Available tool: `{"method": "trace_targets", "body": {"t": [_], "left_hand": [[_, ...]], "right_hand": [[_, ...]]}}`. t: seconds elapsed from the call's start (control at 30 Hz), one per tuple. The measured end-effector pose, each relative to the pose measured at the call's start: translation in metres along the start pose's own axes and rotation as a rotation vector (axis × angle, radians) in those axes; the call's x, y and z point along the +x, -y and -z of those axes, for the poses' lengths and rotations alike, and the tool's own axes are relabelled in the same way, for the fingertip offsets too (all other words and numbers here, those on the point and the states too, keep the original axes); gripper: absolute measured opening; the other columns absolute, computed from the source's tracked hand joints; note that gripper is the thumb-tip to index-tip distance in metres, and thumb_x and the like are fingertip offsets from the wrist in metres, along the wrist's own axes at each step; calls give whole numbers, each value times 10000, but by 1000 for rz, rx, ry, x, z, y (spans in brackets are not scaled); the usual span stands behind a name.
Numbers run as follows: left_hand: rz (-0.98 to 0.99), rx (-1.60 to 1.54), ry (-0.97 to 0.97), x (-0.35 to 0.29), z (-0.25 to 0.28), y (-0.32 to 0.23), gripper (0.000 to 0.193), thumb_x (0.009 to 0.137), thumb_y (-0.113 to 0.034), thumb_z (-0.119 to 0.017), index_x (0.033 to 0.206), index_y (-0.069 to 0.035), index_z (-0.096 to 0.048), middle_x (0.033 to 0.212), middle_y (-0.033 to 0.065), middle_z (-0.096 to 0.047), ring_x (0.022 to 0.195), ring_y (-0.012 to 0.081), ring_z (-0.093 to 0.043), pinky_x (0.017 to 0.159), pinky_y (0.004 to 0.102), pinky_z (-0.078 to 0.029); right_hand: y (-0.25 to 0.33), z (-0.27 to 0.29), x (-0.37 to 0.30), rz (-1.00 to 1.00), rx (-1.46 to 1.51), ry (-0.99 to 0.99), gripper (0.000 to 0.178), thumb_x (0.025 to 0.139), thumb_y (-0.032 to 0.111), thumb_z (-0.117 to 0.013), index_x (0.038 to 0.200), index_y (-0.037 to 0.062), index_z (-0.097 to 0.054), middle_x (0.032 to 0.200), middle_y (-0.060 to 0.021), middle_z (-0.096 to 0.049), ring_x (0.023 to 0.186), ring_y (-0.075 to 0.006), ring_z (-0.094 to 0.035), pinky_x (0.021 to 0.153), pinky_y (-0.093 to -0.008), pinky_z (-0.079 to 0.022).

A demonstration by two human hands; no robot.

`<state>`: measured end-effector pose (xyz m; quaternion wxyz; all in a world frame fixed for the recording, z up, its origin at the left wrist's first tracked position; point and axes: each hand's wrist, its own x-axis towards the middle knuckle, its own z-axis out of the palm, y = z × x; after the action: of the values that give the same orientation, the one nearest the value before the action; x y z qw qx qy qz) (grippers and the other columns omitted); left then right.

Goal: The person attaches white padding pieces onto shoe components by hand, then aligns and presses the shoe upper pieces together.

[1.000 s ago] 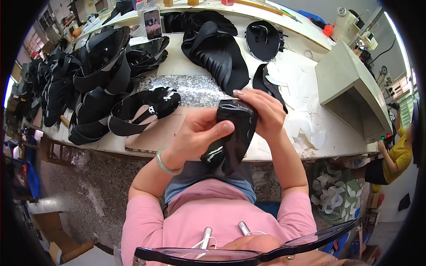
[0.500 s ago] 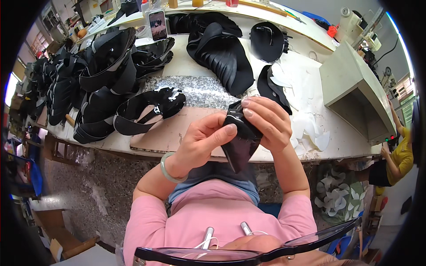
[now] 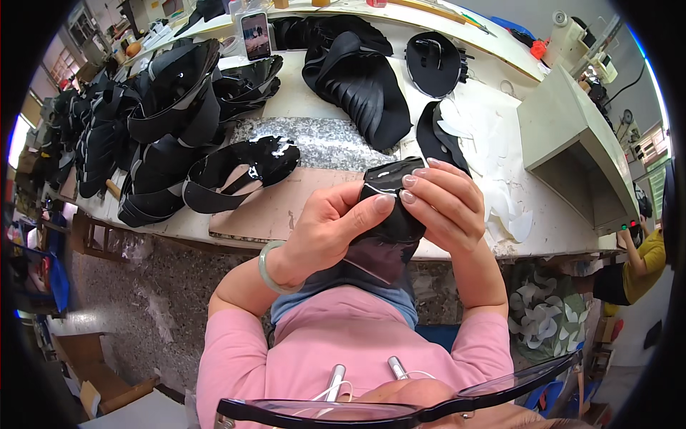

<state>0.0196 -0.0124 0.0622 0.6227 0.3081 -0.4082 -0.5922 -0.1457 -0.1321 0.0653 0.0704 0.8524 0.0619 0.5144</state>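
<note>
Both hands hold a glossy black shoe upper [image 3: 394, 230] over the table's front edge. My left hand [image 3: 327, 223] grips its left side, thumb lying on top and fingers curled beneath. On the other side, my right hand [image 3: 451, 206] has its fingers pressed over the top edge; its thumb is hidden. A smooth dark brownish face of the piece shows below the hands. To the left lies another glossy black upper [image 3: 246, 171] with an open loop shape. Beyond the hands rests a stack of matte black cut pieces [image 3: 357, 89].
Several black uppers [image 3: 168, 114] are heaped at the left. A phone [image 3: 256, 37] stands upright at the back. White thin pieces [image 3: 511, 211] lie right of my hands, beside a box-shaped grey machine [image 3: 572, 150]. Another person in a yellow top [image 3: 647, 264] is at the far right.
The upper has been turned and spread wider, its lower part now broad instead of pointed. My right hand has shifted slightly right, its fingers reaching along the top edge.
</note>
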Motion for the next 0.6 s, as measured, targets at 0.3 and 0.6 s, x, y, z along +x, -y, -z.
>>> {"method": "trace_targets", "body": {"t": [0.3,0.6], "left_hand": [[196,-51,9,4,5,-10,259,946,-231,-615,1032,13,-639,917,1,-639,784,30,-562,668,190,-451],[281,-56,185,-1,10,4,312,905,-146,-662,1170,-3,-579,1069,37,-640,946,91,-607,861,241,-478]], "right_hand": [[-9,4,7,22,-84,-29,247,655,21,-701,902,19,-695,958,-91,-679,891,-242,-655,750,-346,-577],[-20,21,17,-71,-136,-105,271,690,16,-657,955,-40,-660,885,-161,-679,780,-310,-670,680,-351,-547]]}}
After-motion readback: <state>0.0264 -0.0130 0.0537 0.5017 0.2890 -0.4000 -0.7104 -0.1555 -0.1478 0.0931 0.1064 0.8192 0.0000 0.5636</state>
